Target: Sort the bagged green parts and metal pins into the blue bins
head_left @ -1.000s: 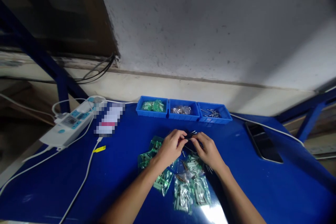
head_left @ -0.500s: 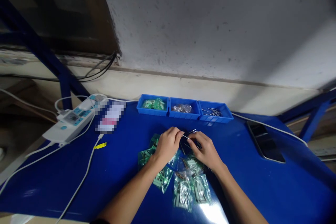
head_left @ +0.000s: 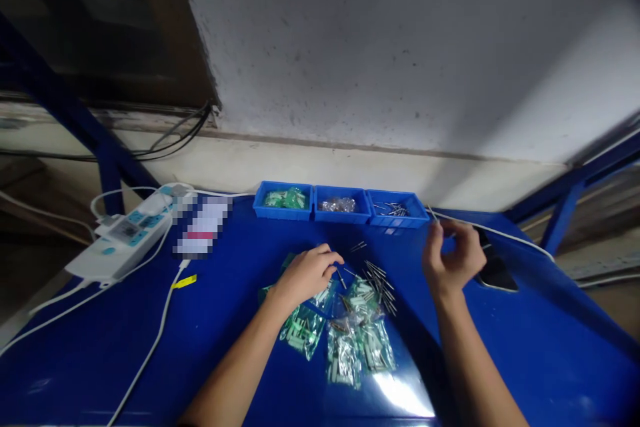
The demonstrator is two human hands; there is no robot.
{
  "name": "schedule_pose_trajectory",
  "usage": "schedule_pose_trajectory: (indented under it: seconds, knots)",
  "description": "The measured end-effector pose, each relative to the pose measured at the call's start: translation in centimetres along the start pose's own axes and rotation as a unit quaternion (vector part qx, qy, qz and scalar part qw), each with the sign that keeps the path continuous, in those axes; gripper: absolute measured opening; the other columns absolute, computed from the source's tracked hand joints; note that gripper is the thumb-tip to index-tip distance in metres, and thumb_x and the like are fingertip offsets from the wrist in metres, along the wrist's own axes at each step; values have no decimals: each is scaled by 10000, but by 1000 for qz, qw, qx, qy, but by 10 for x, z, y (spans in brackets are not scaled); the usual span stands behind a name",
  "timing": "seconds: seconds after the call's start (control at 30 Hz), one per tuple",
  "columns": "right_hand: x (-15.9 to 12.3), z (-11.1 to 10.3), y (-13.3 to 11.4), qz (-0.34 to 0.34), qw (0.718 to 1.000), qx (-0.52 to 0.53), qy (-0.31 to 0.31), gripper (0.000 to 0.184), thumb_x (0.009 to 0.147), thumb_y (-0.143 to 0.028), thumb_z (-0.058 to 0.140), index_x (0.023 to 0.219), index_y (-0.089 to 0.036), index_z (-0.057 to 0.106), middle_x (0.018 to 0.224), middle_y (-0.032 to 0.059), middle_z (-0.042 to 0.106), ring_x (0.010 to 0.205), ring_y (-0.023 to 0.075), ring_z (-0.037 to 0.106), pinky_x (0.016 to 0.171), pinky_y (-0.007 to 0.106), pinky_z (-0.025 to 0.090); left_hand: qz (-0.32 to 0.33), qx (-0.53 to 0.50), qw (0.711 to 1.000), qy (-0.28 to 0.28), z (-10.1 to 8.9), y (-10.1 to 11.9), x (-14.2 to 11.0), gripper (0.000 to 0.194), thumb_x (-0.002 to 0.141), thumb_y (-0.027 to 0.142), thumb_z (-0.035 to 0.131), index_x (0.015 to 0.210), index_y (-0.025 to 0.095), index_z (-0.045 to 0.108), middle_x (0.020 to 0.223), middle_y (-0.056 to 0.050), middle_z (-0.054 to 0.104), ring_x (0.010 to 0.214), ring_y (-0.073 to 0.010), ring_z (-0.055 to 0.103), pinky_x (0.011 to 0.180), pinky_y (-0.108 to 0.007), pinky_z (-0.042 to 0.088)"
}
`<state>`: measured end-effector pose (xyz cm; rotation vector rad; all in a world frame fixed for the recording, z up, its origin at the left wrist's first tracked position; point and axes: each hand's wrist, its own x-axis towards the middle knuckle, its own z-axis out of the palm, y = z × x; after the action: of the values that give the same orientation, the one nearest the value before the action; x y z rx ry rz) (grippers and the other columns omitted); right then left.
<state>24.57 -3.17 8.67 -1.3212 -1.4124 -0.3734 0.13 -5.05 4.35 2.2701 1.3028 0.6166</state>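
My right hand (head_left: 454, 255) is raised over the right part of the table. Its thumb and finger pinch a thin metal rod (head_left: 431, 212) that points up and to the left. Over the plastic bags on the left, my left hand (head_left: 311, 272) hovers with bent fingers, thumb and forefinger slightly apart; no object shows between them. Several clear bags (head_left: 344, 353) with pale green plugs lie below the hands. Loose metal rods (head_left: 381, 285) are spread beside the bags, and a single rod (head_left: 341, 279) lies just off my left fingertips.
Three blue bins stand along the wall: one with green bagged parts (head_left: 259, 202), one with small clear bags (head_left: 341, 217), one with metal rods (head_left: 397, 221). A power strip (head_left: 125, 233) and white cable (head_left: 163, 320) are at left. A black phone (head_left: 499, 275) lies at right.
My right hand has lifted away to the right with a rod, uncovering the loose rods. My left hand stays over the bags, its fingers now off the rod. The view has shifted slightly.
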Motion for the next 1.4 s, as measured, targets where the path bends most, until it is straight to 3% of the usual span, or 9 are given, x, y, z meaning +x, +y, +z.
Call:
schedule_pose_trajectory:
  seconds: [0.1, 0.2, 0.3, 0.47, 0.73, 0.87, 1.03, 1.3, 1.4]
  knots:
    - [9, 5, 19, 15, 985, -90, -144, 377, 804, -418, 579, 1064, -146, 558, 762, 69, 599, 740, 235, 563, 679, 370, 441, 18, 32, 999, -30, 2, 1, -1, 188, 838, 215, 523, 946, 287, 659, 1015, -4, 587, 745, -146, 610, 625, -239, 438]
    - [-11, 11, 28, 23, 972, -70, -225, 337, 838, -416, 531, 1041, -153, 582, 799, 82, 610, 774, 243, 566, 702, 380, 447, 27, 51, 996, -68, 6, -1, 0, 141, 852, 234, 511, 824, 260, 647, 1003, 10, 574, 707, -132, 596, 596, -237, 418]
    - [-39, 13, 14, 20, 940, 41, -339, 255, 880, -383, 493, 987, -183, 609, 795, 61, 618, 758, 209, 577, 694, 339, 455, 29, 63, 995, -74, 7, -2, 2, 163, 867, 203, 475, 785, 228, 613, 972, -2, 580, 723, -134, 598, 617, -236, 417]
    - [-63, 15, -28, -74, 886, 145, -434, 204, 889, -313, 508, 1043, -200, 580, 858, 54, 601, 830, 198, 557, 744, 324, 444, 7, -4, 1000, -3, 1, 1, 5, 186, 902, 173, 388, 893, 223, 567, 905, -10, 617, 847, -160, 601, 720, -248, 437]
    - [-76, 25, -32, -117, 905, 113, -394, 105, 903, -194, 452, 931, -186, 553, 807, 55, 585, 742, 185, 542, 668, 299, 413, -25, -130, 986, 97, 6, 4, 9, 119, 901, 185, 409, 1009, 214, 452, 693, 31, 565, 663, -129, 589, 642, -226, 436]
    - [-73, 25, -28, -100, 911, 112, -383, 133, 929, -219, 412, 927, -186, 541, 817, 61, 597, 747, 188, 549, 681, 303, 416, 2, -128, 988, 90, 10, 7, 8, 127, 900, 210, 441, 1015, 221, 494, 776, 12, 597, 724, -133, 590, 667, -240, 447]
    - [-70, 22, -28, -93, 909, 120, -387, 165, 941, -256, 394, 936, -189, 545, 807, 59, 597, 755, 192, 549, 684, 307, 424, 58, -59, 989, 123, 9, 9, 9, 114, 895, 209, 468, 838, 200, 566, 838, -12, 621, 832, -163, 563, 774, -291, 432]
    - [-66, 19, -33, -132, 916, 106, -363, 161, 926, -237, 424, 958, -184, 574, 845, 73, 596, 785, 192, 551, 706, 314, 432, 43, -58, 989, 132, 10, 8, 8, 229, 912, 202, 426, 758, 192, 595, 773, -10, 648, 770, -148, 599, 712, -256, 445]
    - [-60, 17, -31, -130, 920, 102, -355, 171, 922, -242, 431, 894, -185, 589, 808, 66, 589, 763, 184, 547, 701, 316, 433, 37, -77, 988, 127, 10, 9, 8, 192, 916, 224, 424, 865, 203, 608, 823, -9, 663, 772, -144, 615, 709, -250, 463]
